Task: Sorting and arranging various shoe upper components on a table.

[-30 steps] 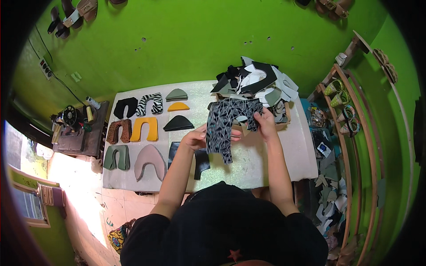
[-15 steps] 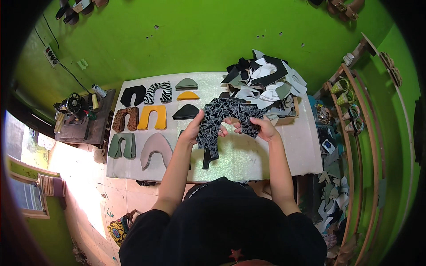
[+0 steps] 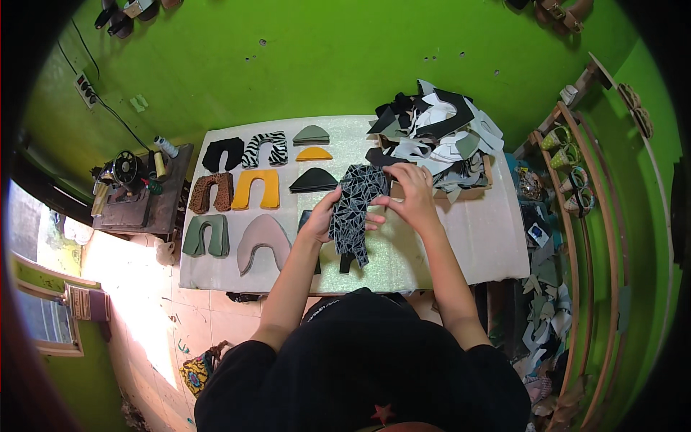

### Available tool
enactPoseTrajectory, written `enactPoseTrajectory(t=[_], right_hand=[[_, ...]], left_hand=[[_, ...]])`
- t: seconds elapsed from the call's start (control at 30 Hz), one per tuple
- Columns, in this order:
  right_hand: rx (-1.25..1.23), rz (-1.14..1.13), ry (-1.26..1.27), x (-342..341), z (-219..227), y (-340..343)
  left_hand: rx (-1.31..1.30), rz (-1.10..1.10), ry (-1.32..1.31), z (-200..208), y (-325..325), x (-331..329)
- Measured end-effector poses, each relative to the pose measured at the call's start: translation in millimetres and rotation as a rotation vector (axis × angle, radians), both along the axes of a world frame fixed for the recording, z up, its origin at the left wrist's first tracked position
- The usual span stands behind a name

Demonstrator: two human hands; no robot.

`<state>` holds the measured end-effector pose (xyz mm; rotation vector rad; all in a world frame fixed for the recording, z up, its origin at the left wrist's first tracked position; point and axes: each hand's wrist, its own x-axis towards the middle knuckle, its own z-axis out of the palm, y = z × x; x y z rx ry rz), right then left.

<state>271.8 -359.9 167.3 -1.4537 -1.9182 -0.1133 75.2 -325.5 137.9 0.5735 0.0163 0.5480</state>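
Above the table I hold a stack of black U-shaped shoe-upper pieces [image 3: 355, 212] with a silvery web pattern. They are folded over, so they look like a narrow upright bundle, and a plain black strip sticks out underneath. My left hand [image 3: 321, 222] is closed round the left side, thumb on the front and fingertips showing past the right edge. My right hand [image 3: 412, 196] pinches the upper right edge between thumb and fingers. Nearest to my left hand lie a black half-moon stack [image 3: 313, 180] and a pinkish-beige arched stack [image 3: 262, 241].
More cut stacks lie on the pale table [image 3: 468, 252]: yellow [image 3: 257, 189], leopard [image 3: 210, 193], zebra [image 3: 265, 148] and green [image 3: 206, 235]. A scrap heap [image 3: 443, 122] fills the back right. A sewing machine [image 3: 124, 173] stands left; a wooden shoe rack [image 3: 561, 209] stands right.
The patterned stack was spread as a wide arch between both hands; now it is folded narrow. My right hand has moved inward and up to its top edge.
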Motion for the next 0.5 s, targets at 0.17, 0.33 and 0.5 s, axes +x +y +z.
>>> enactPoseTrajectory(t=[0.17,0.33,0.5], right_hand=[[0.050,0.020,0.065,-8,0,0],[-0.137,0.099,0.184,-6,4,-3],[-0.160,0.088,0.262,0,1,-3]], left_hand=[[-0.017,-0.007,0.058,-3,-3,-5],[-0.037,0.044,0.011,-8,-7,-11],[-0.042,0.029,0.034,-19,-4,-10]])
